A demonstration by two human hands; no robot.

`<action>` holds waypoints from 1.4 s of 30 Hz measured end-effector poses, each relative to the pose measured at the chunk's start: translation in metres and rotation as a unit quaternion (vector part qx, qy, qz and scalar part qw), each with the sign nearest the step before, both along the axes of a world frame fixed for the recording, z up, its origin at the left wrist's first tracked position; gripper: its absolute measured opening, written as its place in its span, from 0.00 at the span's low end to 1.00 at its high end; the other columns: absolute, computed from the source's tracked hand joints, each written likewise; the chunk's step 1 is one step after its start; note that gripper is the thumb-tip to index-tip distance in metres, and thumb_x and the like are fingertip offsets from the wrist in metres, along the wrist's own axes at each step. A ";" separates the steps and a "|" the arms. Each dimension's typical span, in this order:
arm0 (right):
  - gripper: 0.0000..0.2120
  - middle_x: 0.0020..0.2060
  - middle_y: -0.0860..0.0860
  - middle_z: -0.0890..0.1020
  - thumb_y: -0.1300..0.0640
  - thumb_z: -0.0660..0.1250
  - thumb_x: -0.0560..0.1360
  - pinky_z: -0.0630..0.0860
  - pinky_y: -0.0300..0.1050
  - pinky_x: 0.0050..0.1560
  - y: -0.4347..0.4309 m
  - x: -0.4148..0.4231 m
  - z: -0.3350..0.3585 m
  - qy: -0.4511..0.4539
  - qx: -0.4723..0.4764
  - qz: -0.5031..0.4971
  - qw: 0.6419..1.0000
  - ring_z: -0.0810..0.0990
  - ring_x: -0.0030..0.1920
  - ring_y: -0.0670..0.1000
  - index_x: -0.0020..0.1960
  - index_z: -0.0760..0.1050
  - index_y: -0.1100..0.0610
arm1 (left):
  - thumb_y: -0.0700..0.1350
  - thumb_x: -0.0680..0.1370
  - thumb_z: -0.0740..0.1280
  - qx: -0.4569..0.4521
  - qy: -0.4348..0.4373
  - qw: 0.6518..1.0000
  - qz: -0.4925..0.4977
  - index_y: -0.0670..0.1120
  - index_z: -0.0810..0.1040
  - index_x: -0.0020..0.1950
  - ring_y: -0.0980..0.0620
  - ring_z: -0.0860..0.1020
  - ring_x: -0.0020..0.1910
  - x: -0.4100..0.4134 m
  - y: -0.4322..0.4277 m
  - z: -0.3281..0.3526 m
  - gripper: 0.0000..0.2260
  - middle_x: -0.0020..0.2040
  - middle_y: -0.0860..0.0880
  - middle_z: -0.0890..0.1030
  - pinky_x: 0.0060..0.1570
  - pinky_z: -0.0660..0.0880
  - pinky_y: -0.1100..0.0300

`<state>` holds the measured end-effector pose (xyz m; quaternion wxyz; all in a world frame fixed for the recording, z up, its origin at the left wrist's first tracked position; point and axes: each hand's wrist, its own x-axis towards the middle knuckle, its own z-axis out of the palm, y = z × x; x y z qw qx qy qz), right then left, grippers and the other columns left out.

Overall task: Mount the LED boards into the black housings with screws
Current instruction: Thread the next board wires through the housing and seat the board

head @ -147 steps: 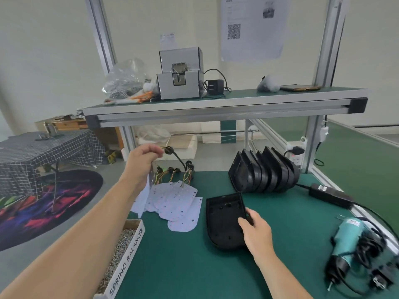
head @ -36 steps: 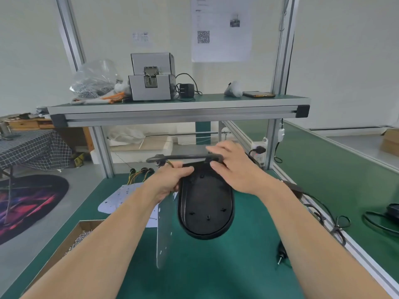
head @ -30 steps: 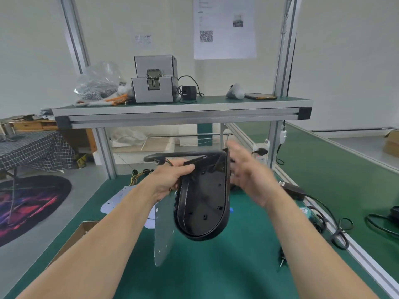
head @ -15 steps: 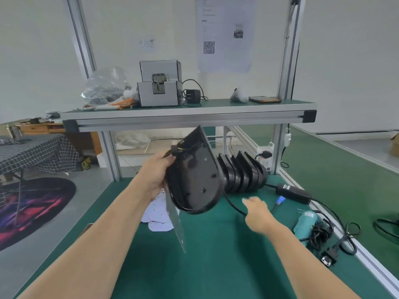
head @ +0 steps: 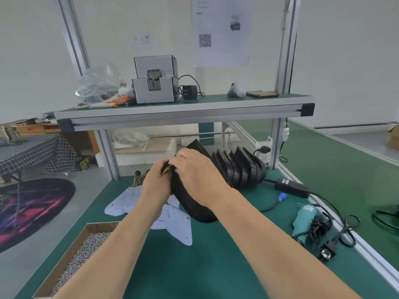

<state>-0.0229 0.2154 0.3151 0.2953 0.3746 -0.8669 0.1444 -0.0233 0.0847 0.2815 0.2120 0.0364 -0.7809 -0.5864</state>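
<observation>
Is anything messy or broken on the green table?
Nothing looks broken or spilled. The white LED boards lie in a loose overlapping pile, and a black cord is tangled around the teal screwdriver.

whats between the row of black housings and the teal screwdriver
Head view: a black power adapter and a blue-tipped cable lie between the housing row and the teal screwdriver.

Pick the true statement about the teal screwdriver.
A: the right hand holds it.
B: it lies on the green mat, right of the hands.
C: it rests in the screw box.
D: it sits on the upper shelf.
B: the teal screwdriver lies on the green mat, while the left hand and right hand both hold the black housing.
</observation>
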 end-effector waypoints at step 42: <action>0.05 0.37 0.55 0.82 0.68 0.69 0.72 0.78 0.52 0.36 0.033 -0.017 -0.043 0.031 -0.293 -0.048 0.954 0.80 0.36 0.58 0.42 0.82 0.62 | 0.40 0.81 0.62 -0.122 -0.007 0.990 -0.075 0.49 0.79 0.49 0.50 0.70 0.37 0.000 0.012 0.012 0.07 0.38 0.48 0.76 0.39 0.66 0.55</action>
